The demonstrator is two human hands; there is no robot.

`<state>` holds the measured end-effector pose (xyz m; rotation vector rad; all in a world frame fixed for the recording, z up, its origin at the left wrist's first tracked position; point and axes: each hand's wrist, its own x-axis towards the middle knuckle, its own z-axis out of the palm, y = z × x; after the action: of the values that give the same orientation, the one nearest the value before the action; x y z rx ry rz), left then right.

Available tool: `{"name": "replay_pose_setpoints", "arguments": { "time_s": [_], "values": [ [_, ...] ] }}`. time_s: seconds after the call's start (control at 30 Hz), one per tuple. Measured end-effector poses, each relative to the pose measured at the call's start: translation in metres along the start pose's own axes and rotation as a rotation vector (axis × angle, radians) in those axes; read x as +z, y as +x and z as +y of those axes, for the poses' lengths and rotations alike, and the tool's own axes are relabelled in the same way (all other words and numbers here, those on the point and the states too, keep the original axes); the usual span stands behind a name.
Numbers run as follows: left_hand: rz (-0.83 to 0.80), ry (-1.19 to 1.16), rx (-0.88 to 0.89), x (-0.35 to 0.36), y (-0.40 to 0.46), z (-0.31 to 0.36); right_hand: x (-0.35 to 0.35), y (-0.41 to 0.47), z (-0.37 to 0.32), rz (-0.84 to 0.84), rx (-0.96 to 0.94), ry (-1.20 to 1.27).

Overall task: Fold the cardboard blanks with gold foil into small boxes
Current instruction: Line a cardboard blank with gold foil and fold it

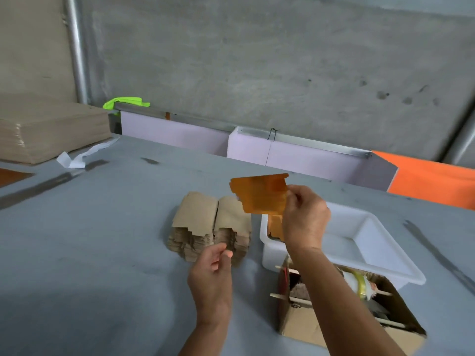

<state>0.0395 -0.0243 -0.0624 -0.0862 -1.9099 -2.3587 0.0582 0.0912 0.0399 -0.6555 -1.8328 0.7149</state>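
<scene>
Head view —
A: What is the right hand doing?
B: It is pinching a gold blank by its right edge, thumb and fingers curling round that edge. The blank is sticking out to the left of the grip, hanging in the air above the table, tilted, its foil face turning toward the camera.
A: And where is it sitting relative to the rest?
B: It is hovering over the gap between the two brown stacks and the white tray, above the tray's left end. Another gold piece is lying inside the tray at that end, partly behind the right hand.
A: The left hand?
B: It is holding nothing, fingers loosely curling, hovering just in front of the stacks; I cannot tell whether the fingertips are touching them.
A: Anything else nearby?
B: An open carton with sticks and rolls is standing at the tray's near side, under the right forearm. A big pile of sheets is lying far left.
</scene>
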Motion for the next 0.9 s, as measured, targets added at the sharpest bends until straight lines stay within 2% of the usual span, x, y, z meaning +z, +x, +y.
{"name": "replay_pose_setpoints", "arguments": {
  "time_s": [0.13,0.27,0.43,0.53,0.6,0.7,0.8,0.9],
  "values": [
    [-0.125,-0.047,0.058,0.004,-0.007,0.027,-0.043,-0.014,0.003,-0.130,0.173,0.197],
    [-0.254,-0.238,-0.068,-0.003,-0.025,0.048,-0.087,-0.056,0.017,-0.275,0.285,0.249],
    [-0.259,-0.171,-0.193,-0.018,-0.054,0.031,-0.119,-0.103,0.038,-0.339,0.436,0.328],
    [-0.346,-0.157,-0.207,-0.022,-0.067,0.025,-0.135,-0.117,0.048,-0.335,0.471,0.351],
    [-0.453,-0.073,-0.133,-0.026,-0.073,0.020,-0.146,-0.121,0.058,-0.332,0.461,0.328],
    [-0.640,0.154,0.086,-0.027,-0.081,0.019,-0.162,-0.125,0.073,-0.335,0.444,0.345],
    [-0.676,0.312,0.310,-0.022,-0.089,0.015,-0.170,-0.127,0.089,-0.298,0.451,0.335],
    [-0.718,0.357,0.587,-0.015,-0.097,0.011,-0.177,-0.128,0.101,-0.264,0.471,0.366]
  ]
}}
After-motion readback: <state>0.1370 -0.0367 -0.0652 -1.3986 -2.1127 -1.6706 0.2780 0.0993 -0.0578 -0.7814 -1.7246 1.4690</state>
